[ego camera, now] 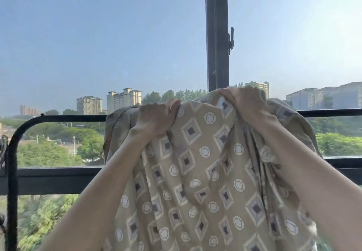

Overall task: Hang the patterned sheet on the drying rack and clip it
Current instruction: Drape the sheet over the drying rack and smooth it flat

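The patterned sheet is tan with grey diamonds and white rings. It is bunched over the black top bar of the drying rack and hangs down toward me in folds. My left hand grips the cloth at its upper edge, left of centre. Slightly higher and to the right, my right hand clutches a raised fold of the sheet. Part of the sheet falls behind the bar on the far side. No clip is visible.
The rack's rounded corner and upright stand at the left. Behind it are a large window, its dark vertical frame with a handle, and a dark horizontal sill rail. Buildings and trees lie outside.
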`<state>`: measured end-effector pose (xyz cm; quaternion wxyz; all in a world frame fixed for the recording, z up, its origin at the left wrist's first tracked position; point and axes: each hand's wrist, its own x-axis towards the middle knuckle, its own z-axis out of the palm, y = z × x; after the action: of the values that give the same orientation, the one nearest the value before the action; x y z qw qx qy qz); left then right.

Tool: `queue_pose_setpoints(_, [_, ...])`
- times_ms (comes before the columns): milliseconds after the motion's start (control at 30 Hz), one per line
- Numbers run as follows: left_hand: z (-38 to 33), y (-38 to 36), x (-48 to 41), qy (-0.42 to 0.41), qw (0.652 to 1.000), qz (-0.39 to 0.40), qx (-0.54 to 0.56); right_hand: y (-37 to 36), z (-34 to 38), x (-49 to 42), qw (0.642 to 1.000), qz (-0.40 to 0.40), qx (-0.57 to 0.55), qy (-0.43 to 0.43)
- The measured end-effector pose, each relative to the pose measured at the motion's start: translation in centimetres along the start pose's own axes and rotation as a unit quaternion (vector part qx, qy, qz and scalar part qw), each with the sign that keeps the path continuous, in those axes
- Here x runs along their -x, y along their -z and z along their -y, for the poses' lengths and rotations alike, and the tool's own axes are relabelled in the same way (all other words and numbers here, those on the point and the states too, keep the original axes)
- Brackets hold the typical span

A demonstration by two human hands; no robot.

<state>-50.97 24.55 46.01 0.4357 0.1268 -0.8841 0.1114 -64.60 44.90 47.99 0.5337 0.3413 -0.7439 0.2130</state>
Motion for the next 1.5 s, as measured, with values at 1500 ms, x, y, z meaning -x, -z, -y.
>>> queue_pose_setpoints(1500, [-8.8,-3.5,-2.2,-0.053,0.993,0.077,0.066,-0.9,-4.3,15.6,0.989,0.093,0.018,-0.111])
